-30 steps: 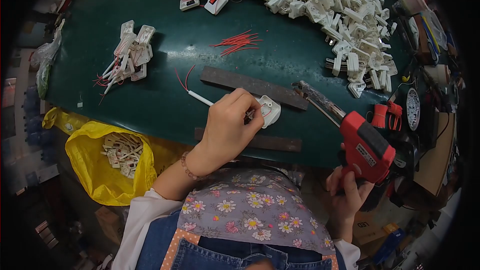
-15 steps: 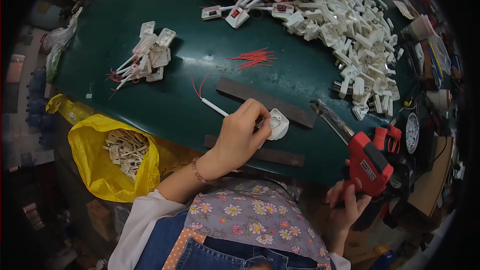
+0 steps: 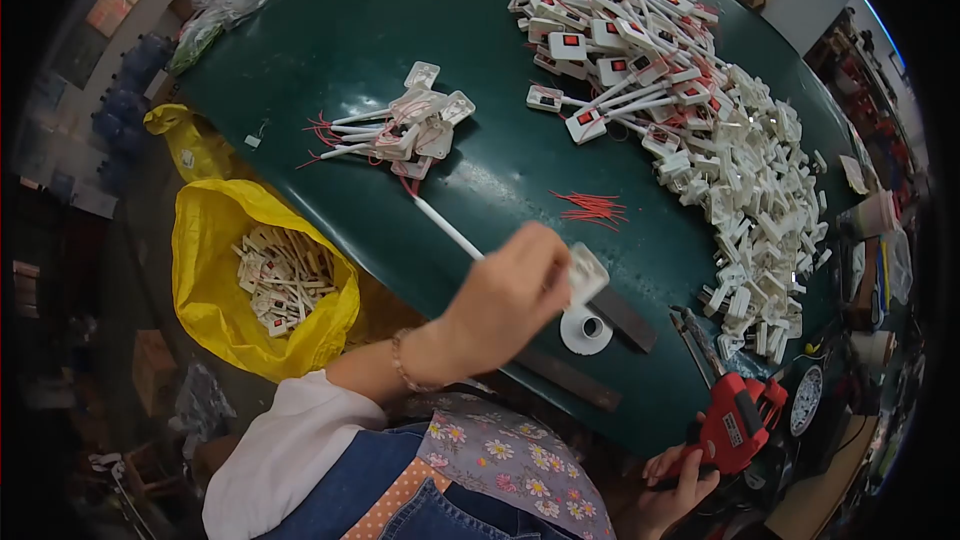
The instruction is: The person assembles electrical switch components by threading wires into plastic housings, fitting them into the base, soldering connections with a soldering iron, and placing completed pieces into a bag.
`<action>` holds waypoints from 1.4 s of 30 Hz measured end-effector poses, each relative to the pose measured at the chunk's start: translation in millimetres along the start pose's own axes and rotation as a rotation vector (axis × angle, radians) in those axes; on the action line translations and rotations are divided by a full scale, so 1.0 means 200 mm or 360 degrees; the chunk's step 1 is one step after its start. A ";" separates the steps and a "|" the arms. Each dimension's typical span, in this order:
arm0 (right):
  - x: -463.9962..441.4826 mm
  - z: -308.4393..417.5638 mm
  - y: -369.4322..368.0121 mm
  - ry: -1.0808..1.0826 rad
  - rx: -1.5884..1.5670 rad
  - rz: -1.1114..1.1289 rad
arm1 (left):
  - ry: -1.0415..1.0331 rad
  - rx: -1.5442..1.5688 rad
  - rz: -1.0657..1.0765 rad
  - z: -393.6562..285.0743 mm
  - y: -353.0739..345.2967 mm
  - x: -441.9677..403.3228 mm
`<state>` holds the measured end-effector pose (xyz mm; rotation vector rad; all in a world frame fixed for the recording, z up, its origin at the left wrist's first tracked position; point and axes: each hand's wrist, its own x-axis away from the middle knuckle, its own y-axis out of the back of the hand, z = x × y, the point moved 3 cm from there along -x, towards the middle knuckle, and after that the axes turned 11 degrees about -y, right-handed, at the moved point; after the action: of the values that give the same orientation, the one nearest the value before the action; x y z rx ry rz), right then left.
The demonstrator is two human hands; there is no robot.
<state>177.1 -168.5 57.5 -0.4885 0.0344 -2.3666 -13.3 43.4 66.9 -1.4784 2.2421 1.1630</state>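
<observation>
My left hand [image 3: 500, 305], blurred by motion, is closed on a white plastic switch housing [image 3: 587, 275] raised above the table. A white tube [image 3: 447, 228] runs from it toward the upper left, ending in red wires near a small pile of similar housings [image 3: 425, 125]. Beneath the held housing, a round white piece with a raised collar [image 3: 585, 330] sits between two dark bars [image 3: 625, 320]. My right hand [image 3: 680, 480], low at the right, wraps round the handle of a red pistol-shaped soldering gun [image 3: 733, 427], its long tip pointing up and left.
A large heap of white housings [image 3: 750, 200], some with red switches, covers the green table's [image 3: 330, 30] right side. Short red wires [image 3: 590, 208] lie mid-table. A yellow bag [image 3: 200, 290] of white parts stands left below the edge. A dish [image 3: 806, 400] is at the right.
My left hand has lifted the housing from between the bars, uncovering the round white piece. The tube's wire end now reaches close to the small pile. The view has shifted; my right hand keeps the soldering gun.
</observation>
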 end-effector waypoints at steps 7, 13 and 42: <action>-0.03 -0.04 0.07 0.0023 -0.0008 0.0038 | 0.0412 -0.0113 -0.0687 0.74 0.58 -0.15; -0.05 -0.04 0.07 0.0028 -0.0020 0.0020 | 0.0506 0.0983 -0.0437 1.02 0.87 0.03; -0.21 -0.06 0.00 -0.0038 0.0060 0.0253 | 0.1271 -0.0063 -0.2576 0.61 1.01 1.07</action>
<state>200.8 -143.4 31.9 -0.4782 0.0167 -2.2015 -315.3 21.2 -34.2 -2.9649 0.4475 0.0238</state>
